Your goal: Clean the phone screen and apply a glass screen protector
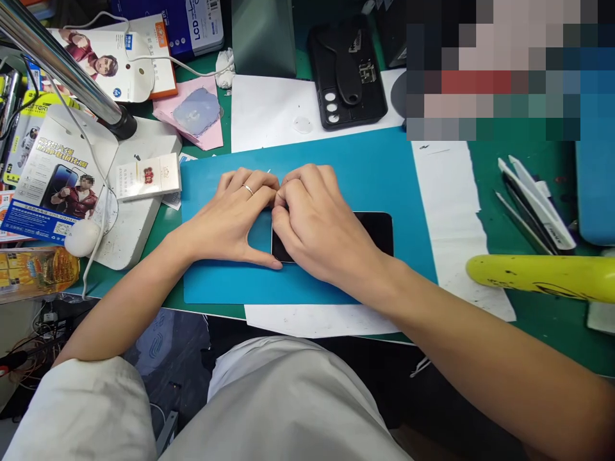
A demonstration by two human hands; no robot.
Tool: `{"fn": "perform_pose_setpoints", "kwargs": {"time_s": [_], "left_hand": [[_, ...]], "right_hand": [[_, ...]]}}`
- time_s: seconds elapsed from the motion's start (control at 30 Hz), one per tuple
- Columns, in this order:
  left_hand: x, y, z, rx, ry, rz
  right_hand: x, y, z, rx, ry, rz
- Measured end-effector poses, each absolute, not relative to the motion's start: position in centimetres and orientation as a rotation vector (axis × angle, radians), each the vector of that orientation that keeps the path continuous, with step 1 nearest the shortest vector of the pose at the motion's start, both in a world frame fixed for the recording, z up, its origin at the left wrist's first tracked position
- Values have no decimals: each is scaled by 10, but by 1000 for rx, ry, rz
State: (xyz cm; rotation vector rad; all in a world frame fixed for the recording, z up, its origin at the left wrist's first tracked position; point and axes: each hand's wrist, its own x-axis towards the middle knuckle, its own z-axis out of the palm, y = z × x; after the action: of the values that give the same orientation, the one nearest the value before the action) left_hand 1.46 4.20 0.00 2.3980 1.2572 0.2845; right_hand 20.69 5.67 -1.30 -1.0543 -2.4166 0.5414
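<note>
A black smartphone (377, 230) lies flat on a blue work mat (384, 173) in the middle of the desk. My left hand (230, 218), with a ring on one finger, rests at the phone's left end, thumb along its lower corner and fingers curled at its top edge. My right hand (317, 224) covers the phone's left half, its fingers bent and pressed against the left hand's fingertips. Both hands pinch at the phone's upper left corner. What lies between the fingertips is hidden.
A black phone case (346, 73) lies behind the mat. A small white box (148, 177) and screen protector packs (57, 186) sit at the left by a lamp base (139, 211). A yellow tool (542, 276) and several thin tools (538, 205) lie right.
</note>
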Motion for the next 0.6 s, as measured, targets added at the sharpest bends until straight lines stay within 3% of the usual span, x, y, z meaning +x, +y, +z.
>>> {"fn": "perform_pose_setpoints", "kwargs": {"time_s": [0.43,0.6], "left_hand": [[11,44,4,2516,1187,256],[10,45,9,2572,1181,228]], "right_hand": [[273,57,30,-1150,-2091,763],[313,13,8,-1166,-1931,731]]}}
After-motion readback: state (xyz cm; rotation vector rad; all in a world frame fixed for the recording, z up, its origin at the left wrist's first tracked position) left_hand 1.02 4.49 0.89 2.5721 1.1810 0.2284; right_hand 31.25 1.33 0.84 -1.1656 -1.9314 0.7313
